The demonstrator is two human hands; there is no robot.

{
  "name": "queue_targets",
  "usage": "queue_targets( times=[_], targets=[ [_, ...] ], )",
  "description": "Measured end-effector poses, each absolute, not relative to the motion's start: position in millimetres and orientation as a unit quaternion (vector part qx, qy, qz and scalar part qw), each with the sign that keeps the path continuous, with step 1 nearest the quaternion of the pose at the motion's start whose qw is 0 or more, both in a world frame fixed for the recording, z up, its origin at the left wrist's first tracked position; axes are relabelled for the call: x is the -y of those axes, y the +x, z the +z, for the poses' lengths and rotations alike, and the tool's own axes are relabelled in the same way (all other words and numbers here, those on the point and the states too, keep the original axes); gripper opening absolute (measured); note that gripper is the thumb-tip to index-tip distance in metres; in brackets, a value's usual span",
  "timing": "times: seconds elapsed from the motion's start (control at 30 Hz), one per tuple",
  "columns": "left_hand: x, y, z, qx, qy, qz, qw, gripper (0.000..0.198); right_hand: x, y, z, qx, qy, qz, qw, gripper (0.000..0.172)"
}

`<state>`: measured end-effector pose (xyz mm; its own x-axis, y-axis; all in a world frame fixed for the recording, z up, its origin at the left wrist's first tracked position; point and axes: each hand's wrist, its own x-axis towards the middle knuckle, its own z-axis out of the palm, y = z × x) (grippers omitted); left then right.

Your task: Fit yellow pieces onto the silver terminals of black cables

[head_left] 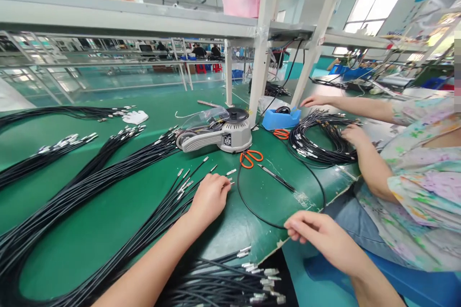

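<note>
My left hand [211, 195] is closed over the ends of a black cable bundle [151, 223], and a small light tip pokes out at its fingertips. Between the thumb and fingers of my right hand [317, 234], near the table's front edge, is a thin black cable [260, 218]. That cable curves up toward the orange-handled scissors [251, 158], and a loop of it runs on to the right. Beyond my left hand stands a grey tape dispenser [234, 135]. A dark pen-like tool [276, 177] lies between the scissors and my right hand.
Across the green table [90, 235] lie several bundles of black cables [108, 168], with more metal-ended cables [223, 283] in front. To the right a co-worker's hand [355, 135] touches a coiled cable bundle [306, 141]. A blue tape holder [281, 117] and white post [260, 57] stand behind.
</note>
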<state>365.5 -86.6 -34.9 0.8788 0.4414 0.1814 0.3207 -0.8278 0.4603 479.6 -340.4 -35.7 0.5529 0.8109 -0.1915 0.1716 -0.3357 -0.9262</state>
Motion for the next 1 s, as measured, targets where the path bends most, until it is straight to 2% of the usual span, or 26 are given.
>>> queue_targets(
  times=[0.07,0.2,0.3,0.5,0.63,0.8,0.9,1.0],
  targets=[
    [91,355,-28,-0.203,0.937,0.147,0.241,0.021,317,503,-28,0.323,-0.716,0.32,0.53,0.028],
    [95,339,-27,-0.233,0.876,0.195,0.373,0.028,241,562,-6,0.252,-0.674,0.271,0.64,0.025],
    [94,337,-32,-0.241,0.847,0.214,0.423,0.027,176,605,14,0.218,-0.687,0.252,0.646,0.017],
    [92,331,-30,-0.28,0.803,0.202,0.485,0.023,100,654,38,0.16,-0.706,0.299,0.622,0.029],
    [90,328,-30,-0.297,0.791,0.195,0.498,0.021,87,663,49,0.145,-0.701,0.313,0.624,0.03],
    [89,329,-38,-0.266,0.807,0.219,0.48,0.02,96,653,61,0.139,-0.674,0.273,0.673,0.026],
    [92,330,-37,-0.255,0.82,0.255,0.444,0.02,127,614,48,0.145,-0.641,0.234,0.716,0.018],
    [97,329,-33,-0.258,0.814,0.29,0.432,0.021,173,539,14,0.157,-0.601,0.239,0.746,0.015]
  ],
)
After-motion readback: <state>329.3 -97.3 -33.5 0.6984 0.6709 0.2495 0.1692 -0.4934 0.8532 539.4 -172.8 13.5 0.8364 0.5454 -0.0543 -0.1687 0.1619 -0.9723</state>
